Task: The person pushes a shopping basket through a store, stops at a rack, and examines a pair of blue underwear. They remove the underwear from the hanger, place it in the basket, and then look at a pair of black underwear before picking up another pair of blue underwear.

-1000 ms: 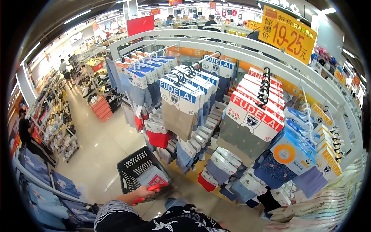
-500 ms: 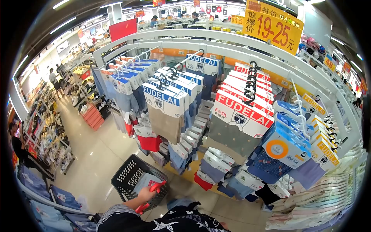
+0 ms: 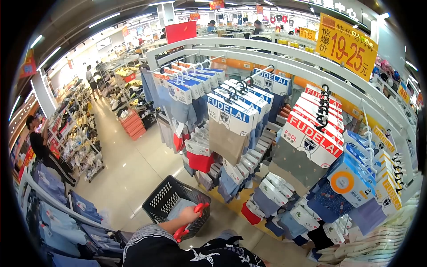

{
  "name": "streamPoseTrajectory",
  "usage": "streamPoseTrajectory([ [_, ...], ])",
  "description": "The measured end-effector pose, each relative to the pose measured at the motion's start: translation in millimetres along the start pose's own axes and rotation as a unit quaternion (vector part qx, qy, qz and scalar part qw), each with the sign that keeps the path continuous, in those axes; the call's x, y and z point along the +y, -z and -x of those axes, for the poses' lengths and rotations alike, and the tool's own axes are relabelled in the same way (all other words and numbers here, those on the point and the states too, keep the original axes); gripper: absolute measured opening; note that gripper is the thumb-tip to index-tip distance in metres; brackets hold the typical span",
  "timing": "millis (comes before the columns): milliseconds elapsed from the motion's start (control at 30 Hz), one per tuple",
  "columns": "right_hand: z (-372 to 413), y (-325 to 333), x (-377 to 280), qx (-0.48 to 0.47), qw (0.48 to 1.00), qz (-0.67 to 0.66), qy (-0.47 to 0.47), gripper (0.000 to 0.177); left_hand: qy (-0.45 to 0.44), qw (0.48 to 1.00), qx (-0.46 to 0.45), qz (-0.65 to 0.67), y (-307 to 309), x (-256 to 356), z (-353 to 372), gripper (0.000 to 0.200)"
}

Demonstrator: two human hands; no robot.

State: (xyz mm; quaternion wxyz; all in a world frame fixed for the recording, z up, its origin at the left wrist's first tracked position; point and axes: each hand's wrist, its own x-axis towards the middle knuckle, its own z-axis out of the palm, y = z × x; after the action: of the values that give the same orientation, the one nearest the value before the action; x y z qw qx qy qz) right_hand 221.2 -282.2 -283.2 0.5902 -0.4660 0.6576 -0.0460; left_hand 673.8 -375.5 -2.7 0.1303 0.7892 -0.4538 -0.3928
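My left hand (image 3: pixel 188 215) grips the red handle (image 3: pixel 192 220) of a black perforated shopping basket (image 3: pixel 165 198), which hangs low in front of me over the tiled floor. A pale package with a red label lies inside the basket. My striped sleeve runs down to the bottom edge. My right hand is out of sight. Straight ahead stands a white rack (image 3: pixel 284 58) hung with packs of underwear: blue-labelled FUDELAI packs (image 3: pixel 230 112) in the middle, red-labelled ones (image 3: pixel 311 133) to the right.
A yellow price sign (image 3: pixel 348 44) reading 19-25 hangs top right. Blue garments (image 3: pixel 58 196) hang on a rack at my left. A person in black (image 3: pixel 38 147) stands by shelves at far left. An aisle of pale tiles (image 3: pixel 129 169) runs away to the left.
The view has swung slightly right and up, so the rack sits further right. My left hand still holds the basket handle; the basket shifted a little to the right.
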Motion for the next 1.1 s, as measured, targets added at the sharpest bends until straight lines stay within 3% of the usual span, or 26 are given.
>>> streamPoseTrajectory([
  [300,3.9,6.1,-10.1,-0.005,1.0,0.0,0.003,0.032,-0.058,0.997,0.044,-0.037,-21.9,-24.8,-4.5,0.036],
  [533,6.1,6.0,14.4,0.004,1.0,-0.006,-0.01,0.032,-0.052,0.997,-0.018,-0.06,-25.4,-17.7,23.5,0.036],
  [667,4.9,5.5,9.5,0.016,0.999,-0.022,-0.018,0.032,-0.135,0.987,0.006,-0.086,-35.6,-23.6,23.9,0.036],
  [1100,12.7,2.3,-8.3,0.023,0.998,-0.049,-0.024,0.032,-0.158,0.982,-0.017,-0.102,-60.0,-26.0,31.1,0.036],
])
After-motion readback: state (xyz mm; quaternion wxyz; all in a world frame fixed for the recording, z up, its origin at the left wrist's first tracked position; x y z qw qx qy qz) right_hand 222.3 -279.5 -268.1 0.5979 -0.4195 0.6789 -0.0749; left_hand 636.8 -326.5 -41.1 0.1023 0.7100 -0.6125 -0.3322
